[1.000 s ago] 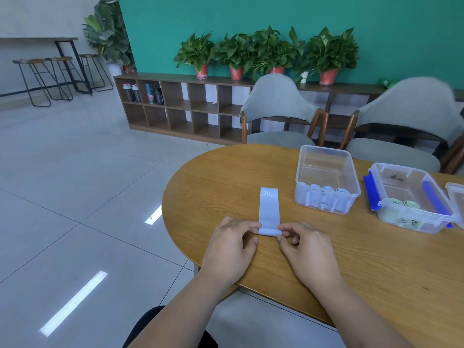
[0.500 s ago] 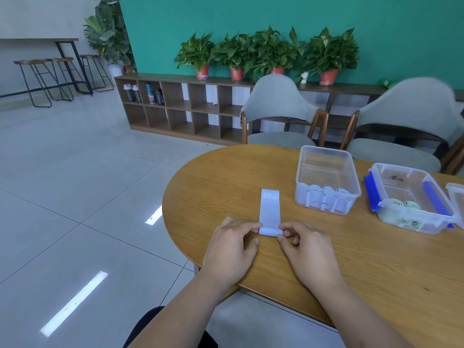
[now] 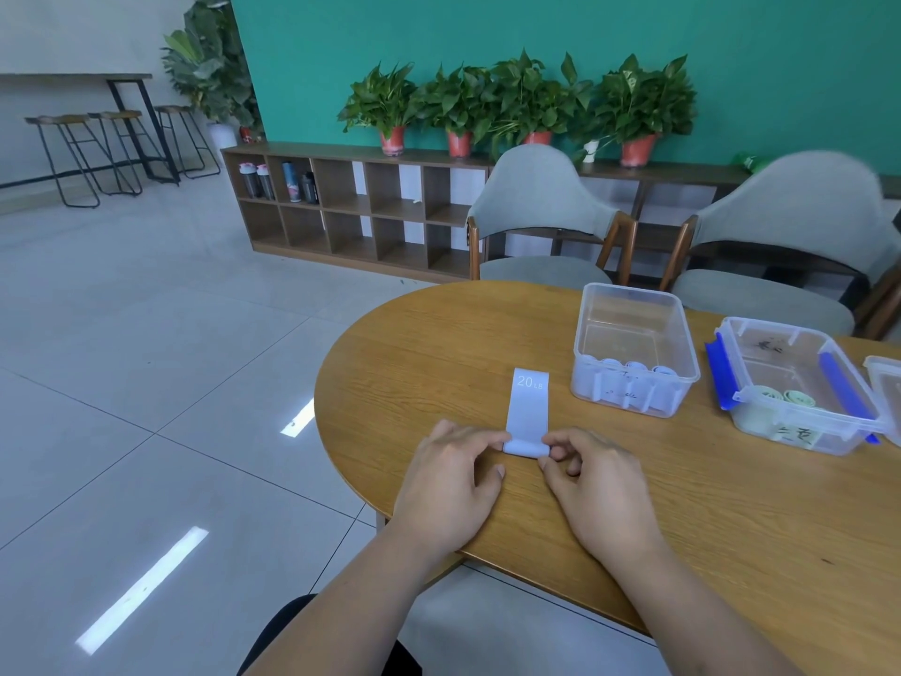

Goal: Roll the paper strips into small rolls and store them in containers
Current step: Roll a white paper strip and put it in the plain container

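Observation:
A pale blue paper strip (image 3: 528, 407) marked "20 LB" lies flat on the wooden table (image 3: 439, 344), its near end curled into a small roll. My left hand (image 3: 451, 485) pinches the roll's left end and my right hand (image 3: 592, 485) pinches its right end. Behind it to the right stands a clear plastic container (image 3: 634, 304) with several pale blue rolls along its near wall. Farther right, a clear container with blue clips (image 3: 838, 422) holds pale green rolls.
A third clear container (image 3: 888, 383) is cut off at the right edge. Two grey chairs (image 3: 541, 212) stand behind the table. A low wooden shelf (image 3: 361, 222) with potted plants lines the green wall. The table's rounded edge is just left of my hands.
The roll has grown slightly and moved away from me, so the flat part of the strip is shorter. Both hands followed it a little forward.

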Motion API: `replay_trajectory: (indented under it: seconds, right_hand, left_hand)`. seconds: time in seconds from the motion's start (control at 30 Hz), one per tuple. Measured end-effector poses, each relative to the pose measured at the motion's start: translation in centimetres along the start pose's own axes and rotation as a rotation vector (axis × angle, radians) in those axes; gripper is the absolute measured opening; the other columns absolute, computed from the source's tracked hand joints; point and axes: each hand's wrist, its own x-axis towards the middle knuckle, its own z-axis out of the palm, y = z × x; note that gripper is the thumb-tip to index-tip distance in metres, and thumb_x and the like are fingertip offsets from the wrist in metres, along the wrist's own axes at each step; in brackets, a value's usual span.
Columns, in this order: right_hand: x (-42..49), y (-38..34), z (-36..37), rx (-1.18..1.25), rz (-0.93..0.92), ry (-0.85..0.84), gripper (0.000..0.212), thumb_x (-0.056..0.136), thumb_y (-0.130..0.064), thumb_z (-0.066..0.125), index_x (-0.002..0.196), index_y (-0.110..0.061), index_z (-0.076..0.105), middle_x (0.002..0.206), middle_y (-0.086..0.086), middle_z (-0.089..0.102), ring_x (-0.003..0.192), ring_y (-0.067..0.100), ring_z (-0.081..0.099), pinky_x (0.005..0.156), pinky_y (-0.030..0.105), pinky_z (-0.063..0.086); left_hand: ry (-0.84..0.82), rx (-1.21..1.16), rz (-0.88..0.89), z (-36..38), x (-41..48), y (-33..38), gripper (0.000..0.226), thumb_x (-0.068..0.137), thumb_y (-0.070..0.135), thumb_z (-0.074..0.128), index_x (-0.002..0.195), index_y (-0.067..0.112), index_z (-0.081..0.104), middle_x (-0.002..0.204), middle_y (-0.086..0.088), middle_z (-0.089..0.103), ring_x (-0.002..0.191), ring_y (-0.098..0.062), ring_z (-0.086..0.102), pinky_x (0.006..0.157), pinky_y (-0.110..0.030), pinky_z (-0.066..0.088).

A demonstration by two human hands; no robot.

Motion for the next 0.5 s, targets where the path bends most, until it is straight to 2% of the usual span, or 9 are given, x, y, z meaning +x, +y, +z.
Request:
replay_trajectory:
  seconds: [0.13, 0.2, 0.3, 0.43, 0.5]
  right_hand:
    - [-0.03, -0.19, -0.16, 0.022, 0.02, -0.011, 0.021, 0.086, -0.024, 0.081, 0.099, -0.036, 0.069, 0.082, -0.02, 0.066, 0.074, 0.0, 0.061, 0.072, 0.029, 0.055]
    - [0.01, -0.13, -0.24, 0.03, 0.025, -0.013, 0.019, 0.087, -0.025, 0.08, 0.098, -0.036, 0.07, 0.081, -0.021, 0.067, 0.073, 0.0, 0.061, 0.071, 0.025, 0.053]
    - [0.13, -0.11, -0.23, 0.033, 0.036, -0.015, 0.015, 0.089, -0.027, 0.079, 0.101, -0.035, 0.073, 0.082, -0.021, 0.068, 0.074, 0.0, 0.061, 0.071, 0.019, 0.048]
    - [0.23, -0.04, -0.04, 0.02, 0.038, -0.011, 0.02, 0.088, -0.026, 0.08, 0.106, -0.033, 0.075, 0.087, -0.019, 0.068, 0.077, 0.0, 0.061, 0.075, 0.024, 0.051]
    - [0.29, 0.0, -0.06, 0.028, 0.042, -0.016, 0.02, 0.089, -0.024, 0.08, 0.106, -0.033, 0.075, 0.086, -0.018, 0.069, 0.077, 0.0, 0.061, 0.074, 0.021, 0.05]
  left_hand:
    - [0.01, -0.019, -0.011, -0.1, -0.01, 0.05, 0.034, 0.094, 0.029, 0.07, 0.127, 0.038, 0.069, 0.112, 0.03, 0.066, 0.115, 0.002, 0.047, 0.101, -0.029, 0.044]
    - [0.01, -0.012, 0.0, -0.05, -0.04, 0.0, 0.033, 0.094, 0.03, 0.069, 0.126, 0.037, 0.07, 0.113, 0.028, 0.067, 0.115, 0.001, 0.047, 0.101, -0.029, 0.044]
    - [0.009, 0.012, 0.013, 0.04, 0.01, -0.08, 0.034, 0.095, 0.033, 0.068, 0.129, 0.037, 0.069, 0.117, 0.026, 0.067, 0.114, -0.001, 0.046, 0.101, -0.027, 0.043]
    - [-0.007, 0.042, 0.025, 0.04, 0.06, -0.02, 0.039, 0.096, 0.034, 0.066, 0.135, 0.036, 0.067, 0.124, 0.024, 0.067, 0.115, -0.002, 0.044, 0.101, -0.025, 0.042]
    - [-0.015, 0.036, 0.021, -0.04, 0.07, -0.01, 0.04, 0.096, 0.034, 0.066, 0.137, 0.036, 0.066, 0.124, 0.025, 0.066, 0.116, -0.001, 0.043, 0.102, -0.026, 0.042]
